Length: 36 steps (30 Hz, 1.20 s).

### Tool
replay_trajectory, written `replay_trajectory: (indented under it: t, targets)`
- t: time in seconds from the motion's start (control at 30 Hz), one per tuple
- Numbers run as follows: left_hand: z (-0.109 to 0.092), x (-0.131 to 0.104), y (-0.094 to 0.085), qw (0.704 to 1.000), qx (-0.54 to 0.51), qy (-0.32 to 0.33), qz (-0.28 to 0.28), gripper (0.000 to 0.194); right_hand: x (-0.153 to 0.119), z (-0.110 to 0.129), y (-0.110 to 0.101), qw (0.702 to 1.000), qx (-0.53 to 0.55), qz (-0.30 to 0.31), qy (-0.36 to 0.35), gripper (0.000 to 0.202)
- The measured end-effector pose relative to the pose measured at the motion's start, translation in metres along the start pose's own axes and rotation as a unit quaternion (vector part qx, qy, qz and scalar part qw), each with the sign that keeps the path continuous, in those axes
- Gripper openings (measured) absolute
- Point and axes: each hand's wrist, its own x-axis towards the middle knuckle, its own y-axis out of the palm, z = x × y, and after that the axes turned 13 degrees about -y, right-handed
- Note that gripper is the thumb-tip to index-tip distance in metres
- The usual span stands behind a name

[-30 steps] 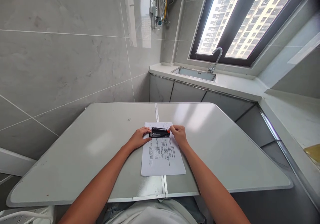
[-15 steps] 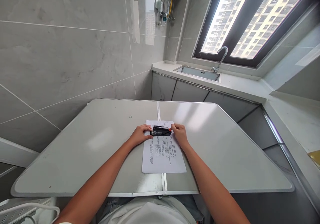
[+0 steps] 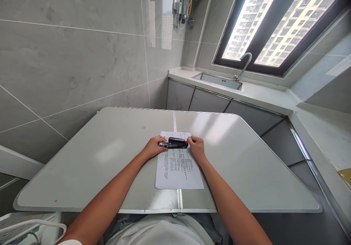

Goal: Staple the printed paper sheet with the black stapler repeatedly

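The two hands are apart from each other, one at each end of a long, glossy black plastic stapler. The left hand is at its nine o'clock end, fingers on the far side and thumb on the near side, clasped around a slim silver metal part. The right hand is at its three o'clock end, fingertips pinched at a small red part; how firmly either hand presses, I cannot tell.

The stapler's long axis runs nearly straight from nine to three, bridging the gap between the hands, so neither is clearly nearer. The silver part points to nine o'clock, into the left hand; the red part faces three, against the right.

Beneath lies a white rectangular sheet of printed paper, its long side running roughly twelve to six, so the stapler crosses it near its twelve o'clock end. The paper rests on a pale, smooth-topped folding bench, over the metal-edged centre seam, which shows beyond both its twelve and six o'clock edges.
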Motion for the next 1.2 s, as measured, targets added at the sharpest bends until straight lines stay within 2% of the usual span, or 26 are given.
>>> replay_trajectory:
  t: [0.13, 0.23, 0.33, 0.4, 0.53, 0.67, 0.7, 0.77, 0.87, 0.97, 1.07, 1.2]
  targets:
    - [0.003, 0.002, 0.001, 1.000, 0.006, 0.010, -0.003, 0.033, 0.001, 0.007, 0.003, 0.997, -0.010, -0.007, -0.070, 0.039]
    - [0.005, 0.003, 0.001, 1.000, 0.004, 0.018, -0.008, 0.034, 0.004, 0.010, 0.004, 0.986, -0.021, 0.072, -0.147, 0.022]
    - [0.005, 0.003, 0.002, 1.000, 0.008, 0.025, -0.006, 0.033, 0.003, 0.009, 0.007, 0.970, -0.036, 0.161, -0.178, 0.032]
    - [0.004, 0.003, 0.002, 1.000, 0.009, 0.027, -0.004, 0.031, 0.001, 0.007, 0.010, 0.966, -0.040, 0.186, -0.176, 0.032]
    - [0.000, 0.000, 0.001, 1.000, 0.014, 0.025, -0.002, 0.034, -0.004, 0.007, 0.013, 0.977, -0.035, 0.162, -0.130, 0.026]
    - [-0.010, -0.006, -0.003, 0.999, 0.009, 0.032, -0.041, 0.066, -0.007, 0.012, 0.010, 0.987, -0.041, 0.095, -0.124, 0.027]
    - [-0.013, -0.007, -0.004, 0.997, -0.004, 0.039, -0.060, 0.067, -0.008, 0.015, 0.010, 0.987, -0.045, 0.078, -0.135, 0.027]
    - [-0.015, -0.007, -0.004, 0.992, -0.068, 0.047, -0.098, 0.055, -0.009, 0.021, 0.009, 0.981, -0.059, 0.054, -0.176, 0.023]
    - [-0.012, -0.005, 0.002, 0.965, -0.242, -0.004, -0.100, 0.042, -0.012, 0.029, 0.010, 0.961, -0.087, 0.022, -0.261, 0.018]
    - [-0.006, -0.003, 0.008, 0.915, -0.395, -0.083, -0.006, 0.047, -0.013, 0.032, 0.011, 0.929, -0.128, -0.001, -0.348, 0.018]
    - [-0.006, -0.004, 0.011, 0.871, -0.473, -0.117, 0.055, 0.040, -0.014, 0.031, 0.010, 0.895, -0.168, 0.033, -0.412, 0.026]
    - [-0.010, -0.003, 0.010, 0.840, -0.526, -0.120, 0.062, 0.028, -0.014, 0.027, 0.009, 0.859, -0.201, 0.103, -0.459, 0.033]
